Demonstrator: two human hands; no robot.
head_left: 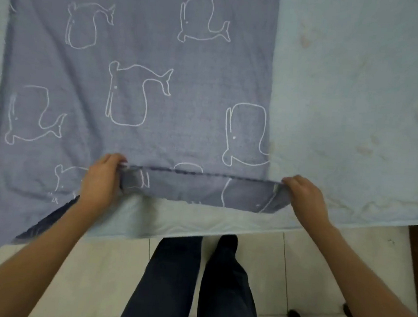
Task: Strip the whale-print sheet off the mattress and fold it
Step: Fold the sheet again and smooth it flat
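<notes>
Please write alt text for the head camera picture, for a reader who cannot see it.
A person's left hand and right hand each pinch the near edge of a blue-grey whale-print sheet, holding it taut between them above a pale mattress. The rest lies spread on it; dark trousers and a tiled floor show below.

Whale-print sheet [159,79] lies flat on pale blue mattress [358,95], covering centre through 12 and 9 o'clock; mattress bare at 3 o'clock. Left hand [103,175] at 8 o'clock and right hand [302,195] at 4 o'clock each pinch the near hem, lifted taut between them. Dark-trousered legs [193,282] over tiled floor [93,274] at 6 o'clock
</notes>
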